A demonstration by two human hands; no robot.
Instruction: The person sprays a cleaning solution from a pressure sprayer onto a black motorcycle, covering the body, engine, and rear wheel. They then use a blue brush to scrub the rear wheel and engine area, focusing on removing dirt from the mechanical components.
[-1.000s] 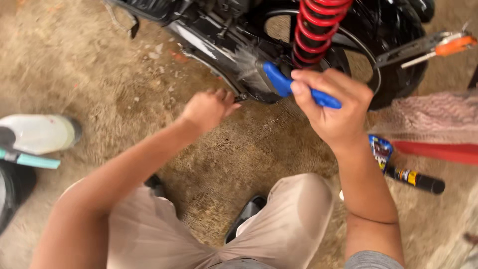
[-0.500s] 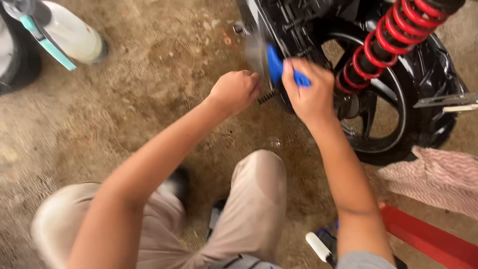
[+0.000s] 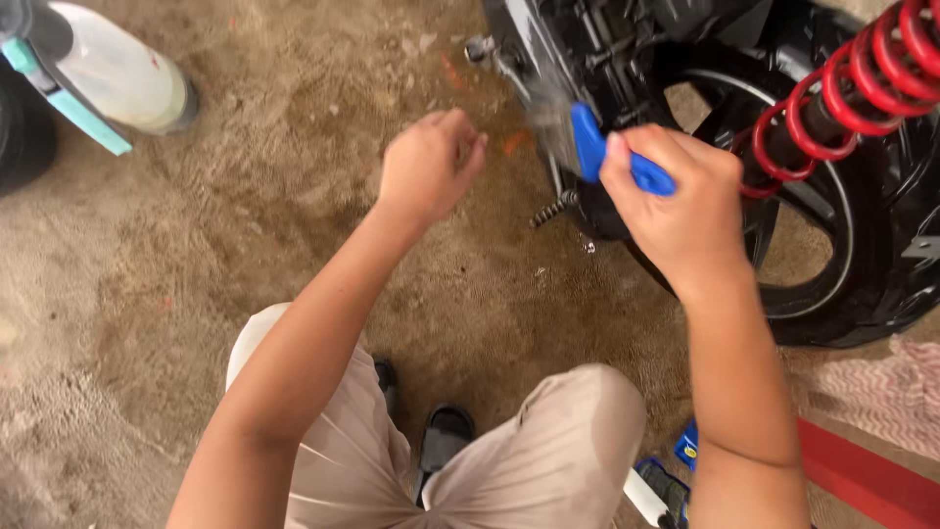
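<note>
Gripping the blue-handled brush (image 3: pixel 627 162), the right hand (image 3: pixel 681 211) wraps its fingers around the handle. Its long axis runs from lower right to upper left, with the blurred bristles pointing at the black motorcycle frame (image 3: pixel 548 59), just left of the red spring (image 3: pixel 842 93). Left hand (image 3: pixel 426 167) hovers loosely curled, holding nothing, above the dirt floor (image 3: pixel 245 245).

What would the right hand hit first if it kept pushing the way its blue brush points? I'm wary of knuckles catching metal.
Probably the black motorcycle bodywork: the right hand aims the blue brush up-left at it, bristles seemingly there already. Depth is unclear.
</note>
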